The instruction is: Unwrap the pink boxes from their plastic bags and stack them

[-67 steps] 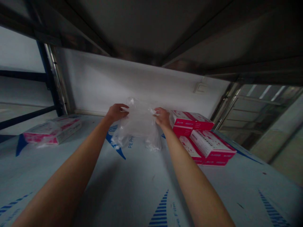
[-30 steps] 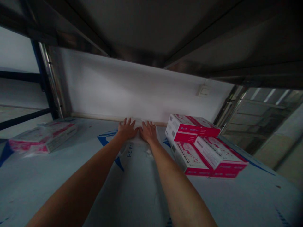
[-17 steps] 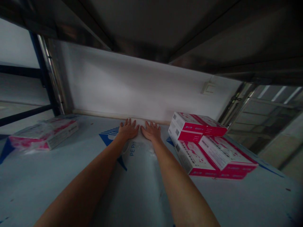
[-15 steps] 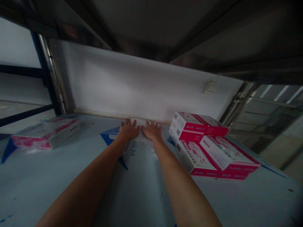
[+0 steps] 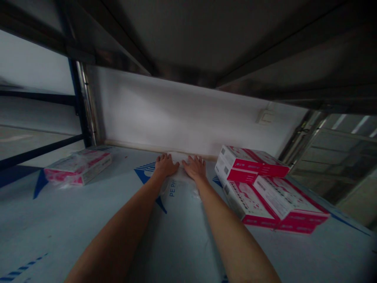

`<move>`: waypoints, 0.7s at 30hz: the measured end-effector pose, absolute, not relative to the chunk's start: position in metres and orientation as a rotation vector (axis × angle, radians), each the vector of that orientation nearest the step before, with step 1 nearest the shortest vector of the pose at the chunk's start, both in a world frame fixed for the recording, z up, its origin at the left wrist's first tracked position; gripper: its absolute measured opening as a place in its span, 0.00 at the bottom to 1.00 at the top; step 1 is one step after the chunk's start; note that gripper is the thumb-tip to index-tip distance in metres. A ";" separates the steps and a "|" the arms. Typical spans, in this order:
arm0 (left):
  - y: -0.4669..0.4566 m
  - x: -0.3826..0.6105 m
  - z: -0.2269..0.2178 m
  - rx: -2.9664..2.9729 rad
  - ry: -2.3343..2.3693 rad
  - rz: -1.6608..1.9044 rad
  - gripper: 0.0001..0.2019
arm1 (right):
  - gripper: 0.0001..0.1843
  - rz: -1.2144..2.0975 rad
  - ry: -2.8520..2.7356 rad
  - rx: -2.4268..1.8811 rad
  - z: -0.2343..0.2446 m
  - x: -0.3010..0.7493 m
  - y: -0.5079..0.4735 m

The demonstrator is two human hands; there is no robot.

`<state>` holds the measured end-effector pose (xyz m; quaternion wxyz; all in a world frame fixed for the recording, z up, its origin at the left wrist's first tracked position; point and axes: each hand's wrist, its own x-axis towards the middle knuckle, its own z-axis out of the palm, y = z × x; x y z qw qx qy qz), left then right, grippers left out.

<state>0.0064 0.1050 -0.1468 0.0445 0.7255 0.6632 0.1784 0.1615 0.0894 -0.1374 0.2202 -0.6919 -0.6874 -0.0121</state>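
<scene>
My left hand (image 5: 166, 165) lies palm down at the back of the shelf surface, fingers slightly bent and pointing toward the wall. Close beside it, my right hand (image 5: 194, 167) rests the same way with its fingers spread. Between and below both hands is a whitish, partly see-through sheet (image 5: 179, 179), wrinkled like plastic film; its far end meets the wall base. I cannot make out exactly what it is. Under it runs a pale blue-grey covering (image 5: 173, 232) with blue printed marks. Both palms are hidden from view.
Several pink and white boxes (image 5: 265, 196) are stacked to the right. A pink and white box in loose clear plastic (image 5: 79, 167) lies left. Overhead hangs a dark metal shelf (image 5: 182, 39). Posts (image 5: 86, 102) stand at both sides; a wall switch (image 5: 266, 117) is behind.
The view has shifted, so everything sits a little further right and lower. My hands stay at the back with the fingers bent slightly more. The boxes look unmoved.
</scene>
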 end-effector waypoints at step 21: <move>0.056 -0.066 -0.068 2.235 1.611 1.198 0.15 | 0.21 0.461 -1.619 -0.881 -0.028 0.134 0.059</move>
